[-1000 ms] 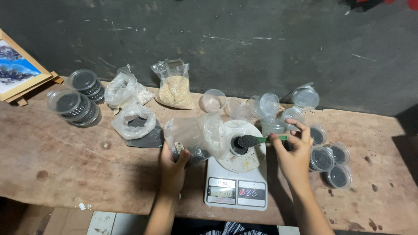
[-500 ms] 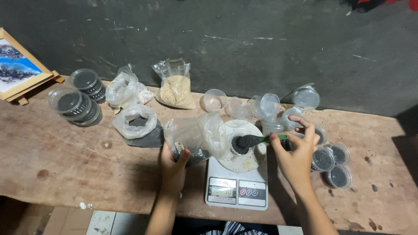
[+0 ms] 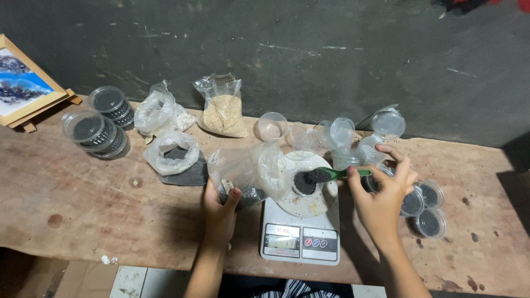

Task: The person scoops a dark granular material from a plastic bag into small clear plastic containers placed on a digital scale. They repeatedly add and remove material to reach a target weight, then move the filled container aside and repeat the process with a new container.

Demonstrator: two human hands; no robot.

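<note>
My right hand (image 3: 382,194) holds a green spoon (image 3: 338,174) heaped with black grains over a small cup (image 3: 304,184) of the same black grains. The cup stands on a white plate (image 3: 311,203) on a white digital kitchen scale (image 3: 300,239). My left hand (image 3: 220,208) grips a clear plastic bag (image 3: 244,172) with black grains at its bottom, just left of the scale.
Filled lidded cups (image 3: 425,207) lie right of my right hand. Empty clear cups and lids (image 3: 343,135) stand behind the scale. Bags of white, beige (image 3: 223,110) and black material (image 3: 175,157) and stacked filled cups (image 3: 99,127) sit at the left. A framed picture (image 3: 22,85) leans far left.
My right hand has shifted slightly, keeping the loaded spoon over the cup. My left hand stays on the bag.
</note>
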